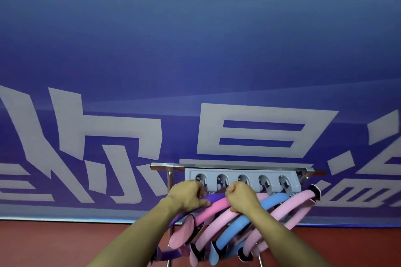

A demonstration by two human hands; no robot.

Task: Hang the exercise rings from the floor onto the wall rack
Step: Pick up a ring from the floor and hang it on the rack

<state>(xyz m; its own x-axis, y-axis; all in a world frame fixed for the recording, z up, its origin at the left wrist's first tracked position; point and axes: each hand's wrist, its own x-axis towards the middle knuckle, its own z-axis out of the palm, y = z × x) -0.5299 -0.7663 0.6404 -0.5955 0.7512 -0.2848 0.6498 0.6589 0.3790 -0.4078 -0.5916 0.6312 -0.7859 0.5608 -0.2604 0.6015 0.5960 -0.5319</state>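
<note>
Gripping the purple ring (213, 197), the left hand (187, 194) curls beside the right hand (240, 198), which clutches the pink ring (208, 211) under the rack (243, 179).

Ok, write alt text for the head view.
Two hands work at a grey wall rack: the left hand grips a purple ring, the right hand a hot-pink ring. Pale pink and blue rings hang alongside against a blue lettered wall.

Large pale Chinese characters across blue wall (195, 50)
</note>
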